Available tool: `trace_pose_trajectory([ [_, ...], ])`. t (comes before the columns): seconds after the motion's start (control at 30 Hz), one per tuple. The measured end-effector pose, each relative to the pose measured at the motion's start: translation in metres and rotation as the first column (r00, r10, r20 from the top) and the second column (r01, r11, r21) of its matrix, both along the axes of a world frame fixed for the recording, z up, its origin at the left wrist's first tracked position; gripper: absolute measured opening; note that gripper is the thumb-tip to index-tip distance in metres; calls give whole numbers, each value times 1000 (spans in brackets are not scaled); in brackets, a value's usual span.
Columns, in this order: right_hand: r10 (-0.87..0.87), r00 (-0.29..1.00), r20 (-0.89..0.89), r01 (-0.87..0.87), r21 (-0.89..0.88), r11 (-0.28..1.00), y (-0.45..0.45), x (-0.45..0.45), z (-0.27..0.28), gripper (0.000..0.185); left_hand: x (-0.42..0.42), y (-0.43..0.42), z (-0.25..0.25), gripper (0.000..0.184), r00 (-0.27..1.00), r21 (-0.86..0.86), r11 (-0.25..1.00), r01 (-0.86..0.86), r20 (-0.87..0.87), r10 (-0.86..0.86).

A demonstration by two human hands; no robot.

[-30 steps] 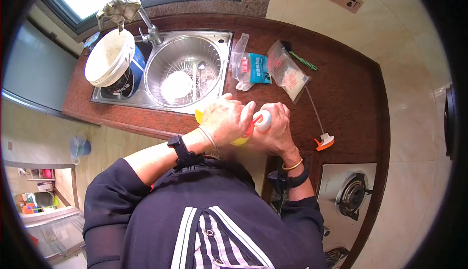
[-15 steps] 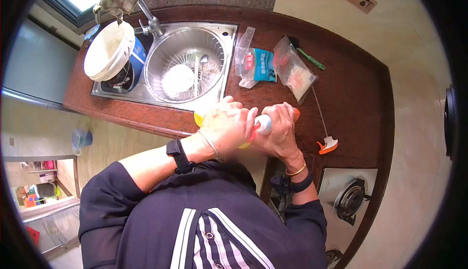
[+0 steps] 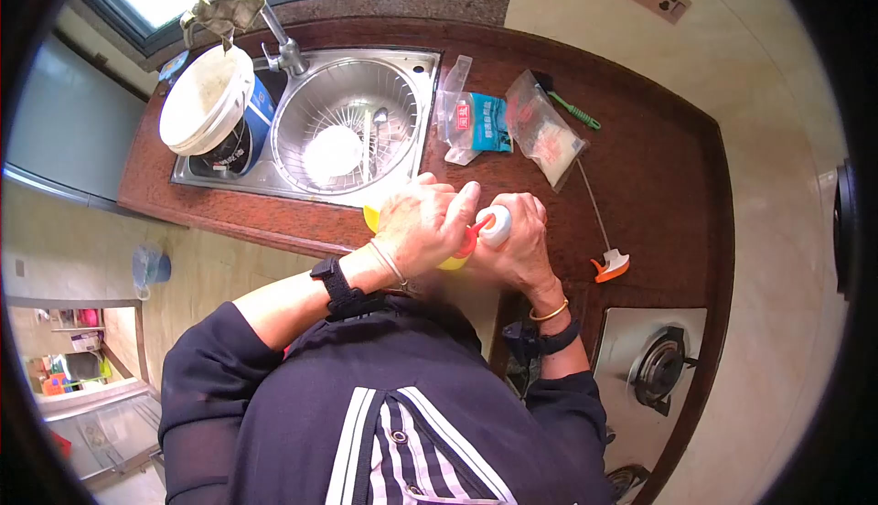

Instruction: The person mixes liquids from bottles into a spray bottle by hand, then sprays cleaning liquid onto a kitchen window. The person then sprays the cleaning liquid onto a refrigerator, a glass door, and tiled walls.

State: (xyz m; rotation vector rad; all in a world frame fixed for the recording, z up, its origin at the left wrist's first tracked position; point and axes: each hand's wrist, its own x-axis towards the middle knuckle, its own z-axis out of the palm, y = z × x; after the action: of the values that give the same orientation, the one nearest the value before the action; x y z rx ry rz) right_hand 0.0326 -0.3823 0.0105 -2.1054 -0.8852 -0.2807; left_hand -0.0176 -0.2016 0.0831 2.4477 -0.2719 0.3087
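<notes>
The hands were close together at the middle of the view, both clamped: the left hand [image 3: 416, 226] on a yellow bottle [image 3: 370, 219] with a red spout [image 3: 467, 243], the right hand [image 3: 523, 241] on a white bottle [image 3: 497, 233] just toward three o'clock. The spout's tip stood at the white bottle's mouth (whether inside it or only over it, I couldn't tell).

A spill looked the likeliest trouble. The mouth was small and neither bottle visibly rested on anything, so a slight twist of either wrist could have put spout and mouth out of line. Too hard a squeeze from the left hand might have sent whatever came out over the right hand's fingers. Since those fingers hid most of the white bottle, its level would have been hard to judge.

On the surface [image 3: 663, 162], a spray head [image 3: 611, 267] lay toward four o'clock of the hands, its thin tube [image 3: 593, 205] running up toward a clear bag [image 3: 553, 150] at about one o'clock. A careless outward sweep of the right hand could have knocked it away. A splash toward twelve might have wetted the blue packet [image 3: 489, 123].
</notes>
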Motion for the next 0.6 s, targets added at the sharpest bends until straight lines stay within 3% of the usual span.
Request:
trace_pose_trajectory([
  [0.1,-11,1000,14,11,7,1000,1,-1,1,39,-2,-4,0,38,999,108,994,0,39,-4],
  [0.3,6,997,79,-4,-26,1000,-1,5,13,39,4,-2,2,36,996,190,981,25,-90,-8],
  [0.5,56,994,95,-51,-63,997,1,11,19,40,7,1,-16,32,997,351,934,65,10,-73],
  [0.6,75,994,84,-68,-78,995,0,15,19,41,10,-2,-9,32,998,318,947,51,-62,-33],
])
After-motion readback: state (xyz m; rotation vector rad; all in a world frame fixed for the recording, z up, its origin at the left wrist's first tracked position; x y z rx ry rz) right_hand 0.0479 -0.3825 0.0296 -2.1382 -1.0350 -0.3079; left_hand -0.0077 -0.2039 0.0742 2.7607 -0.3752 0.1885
